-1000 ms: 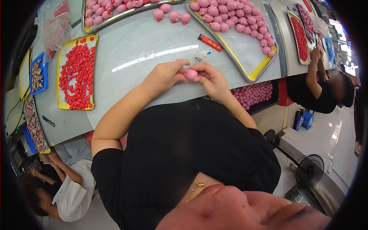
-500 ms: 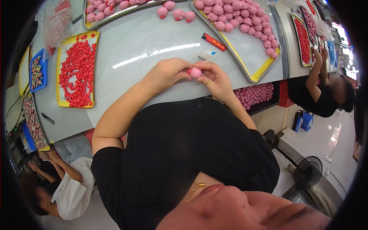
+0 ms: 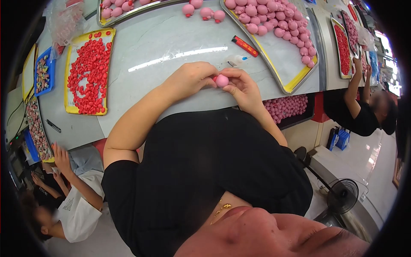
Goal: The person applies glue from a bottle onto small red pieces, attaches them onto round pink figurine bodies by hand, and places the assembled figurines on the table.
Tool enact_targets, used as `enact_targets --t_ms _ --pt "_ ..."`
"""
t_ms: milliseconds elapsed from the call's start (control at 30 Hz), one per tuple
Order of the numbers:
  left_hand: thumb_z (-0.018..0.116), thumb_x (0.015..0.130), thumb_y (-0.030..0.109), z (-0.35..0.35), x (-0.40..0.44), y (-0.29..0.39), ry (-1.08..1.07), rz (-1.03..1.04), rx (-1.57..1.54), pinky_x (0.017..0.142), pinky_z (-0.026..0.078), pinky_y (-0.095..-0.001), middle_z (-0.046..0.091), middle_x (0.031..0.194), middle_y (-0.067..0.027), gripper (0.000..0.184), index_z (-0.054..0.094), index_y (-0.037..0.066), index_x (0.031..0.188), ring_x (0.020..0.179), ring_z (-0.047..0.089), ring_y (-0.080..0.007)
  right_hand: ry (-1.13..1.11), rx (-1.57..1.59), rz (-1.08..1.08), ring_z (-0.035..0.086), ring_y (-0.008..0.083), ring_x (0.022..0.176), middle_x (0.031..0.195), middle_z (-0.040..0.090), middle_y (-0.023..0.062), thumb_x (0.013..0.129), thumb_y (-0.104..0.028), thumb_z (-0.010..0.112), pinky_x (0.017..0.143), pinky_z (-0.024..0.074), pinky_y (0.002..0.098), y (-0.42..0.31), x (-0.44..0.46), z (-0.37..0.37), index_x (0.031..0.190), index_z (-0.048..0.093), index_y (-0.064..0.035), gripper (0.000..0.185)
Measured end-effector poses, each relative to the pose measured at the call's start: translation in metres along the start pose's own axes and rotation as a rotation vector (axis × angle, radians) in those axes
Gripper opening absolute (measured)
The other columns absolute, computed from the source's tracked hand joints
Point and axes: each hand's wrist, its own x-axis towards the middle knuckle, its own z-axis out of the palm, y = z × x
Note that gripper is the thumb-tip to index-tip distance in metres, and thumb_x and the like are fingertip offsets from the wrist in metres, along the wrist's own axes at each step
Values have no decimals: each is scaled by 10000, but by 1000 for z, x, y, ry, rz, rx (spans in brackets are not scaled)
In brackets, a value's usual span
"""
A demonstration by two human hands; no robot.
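My left hand point(image 3: 195, 79) pinches a small red piece point(image 3: 215, 79) at the left side of a pink ball point(image 3: 222, 81). From the other side, the fingertips and thumb of my right hand point(image 3: 244, 90) are closed on that ball. Both hands are close together over the table's near edge. Just beyond them lies a small clear bottle with a blue tip point(image 3: 235, 60), and past it a red tube point(image 3: 245, 46). Loose pink balls with red parts point(image 3: 206, 13) sit farther back. How the red piece meets the ball is partly hidden by my fingers.
A yellow-edged tray point(image 3: 68, 77) of red pieces stands left. Trays of pink balls stand at the back point(image 3: 141, 14) and right point(image 3: 274, 73). A dark bin point(image 3: 309, 112) is below the table. Co-workers sit at lower left point(image 3: 81, 210) and far right point(image 3: 357, 113).
The view has shifted slightly. My hands stay together around the ball and red piece. The lower-left co-worker has raised a hand; the right co-worker's hands have moved too.
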Motion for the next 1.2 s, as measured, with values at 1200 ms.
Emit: enact_targets --t_ms 1200 --pt "456 942 91 -9 10 -2 303 -726 -863 472 285 -187 500 871 -32 166 444 6 1085 571 352 -40 391 -726 5 462 109 550 678 511 22 824 -128 672 498 398 280 0 5 -11 1001 563 -9 239"
